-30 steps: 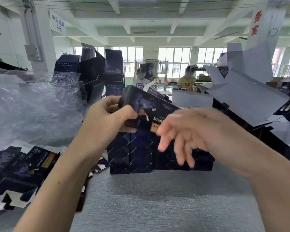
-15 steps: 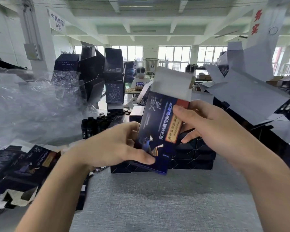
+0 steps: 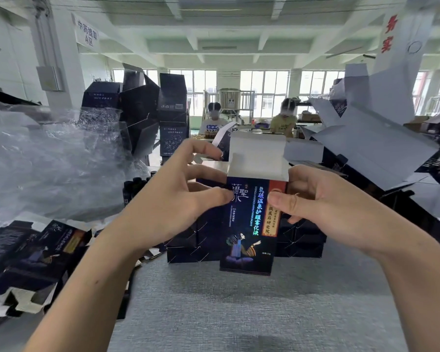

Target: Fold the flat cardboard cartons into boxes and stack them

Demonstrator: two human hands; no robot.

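A dark blue printed carton [image 3: 249, 224] stands upright in front of me, opened into a box shape, its white top flap [image 3: 257, 153] sticking up. My left hand [image 3: 178, 196] pinches its upper left edge, thumb on the front face and fingers behind. My right hand [image 3: 323, 207] grips the upper right edge, thumb on the red label. Behind the carton lies a low stack of folded dark boxes [image 3: 193, 245] on the grey table [image 3: 239, 313]. Flat unfolded cartons [image 3: 36, 250] lie in a pile at the left.
Crumpled clear plastic wrap [image 3: 56, 161] heaps up at the left. Opened dark cartons [image 3: 148, 113] stand behind it, and grey-white cartons [image 3: 366, 138] pile up at the right. Small dark bottles [image 3: 135, 186] stand behind my left hand. Two people sit at a far table.
The carton went from a tilted flat piece in my left hand alone to an upright opened box held by both hands. My right hand came in and took its right edge.
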